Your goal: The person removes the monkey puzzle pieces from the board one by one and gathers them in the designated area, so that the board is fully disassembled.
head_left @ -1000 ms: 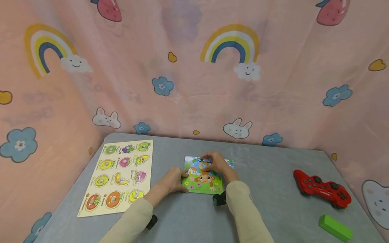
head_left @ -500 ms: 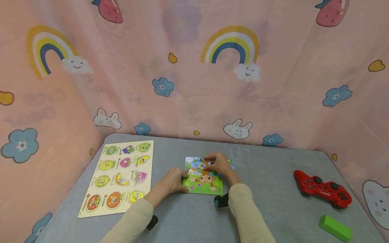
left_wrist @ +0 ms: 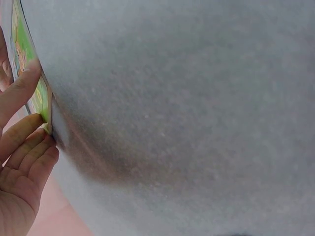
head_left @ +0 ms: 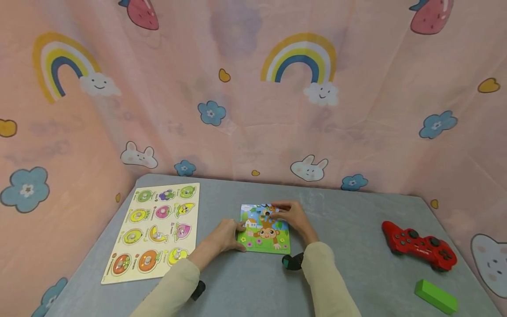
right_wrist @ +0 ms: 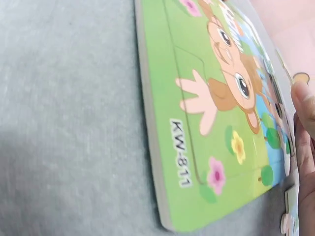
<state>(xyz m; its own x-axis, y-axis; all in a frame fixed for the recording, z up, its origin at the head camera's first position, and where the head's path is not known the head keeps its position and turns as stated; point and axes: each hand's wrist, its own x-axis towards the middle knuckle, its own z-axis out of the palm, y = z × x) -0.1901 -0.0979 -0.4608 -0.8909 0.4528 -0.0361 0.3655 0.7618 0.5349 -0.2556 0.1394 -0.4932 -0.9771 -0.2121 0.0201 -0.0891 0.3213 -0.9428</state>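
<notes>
A monkey jigsaw puzzle (head_left: 263, 240) in a green-edged board lies flat at the middle of the table. My left hand (head_left: 225, 235) grips its left edge; in the left wrist view the thumb (left_wrist: 27, 81) lies on top and the fingers are along the rim. Over the puzzle's upper right part, my right hand (head_left: 295, 218) pinches a puzzle piece (head_left: 272, 208) between thumb and fingers. That piece looks raised, mostly covered by the hand. A dark gap (head_left: 267, 214) shows beside it. Another loose piece (right_wrist: 291, 216) lies on the table, right of the board.
A wooden fruit knob puzzle (head_left: 158, 229) lies on the left side of the grey table (head_left: 348, 246). To the right are a red game controller (head_left: 420, 246) and a green block (head_left: 436, 297). A pink patterned curtain (head_left: 245, 132) hangs behind and at both sides.
My right hand has shifted right with the puzzle piece, uncovering more of the puzzle's top and hiding the loose piece beside it. My left hand stays in place.
</notes>
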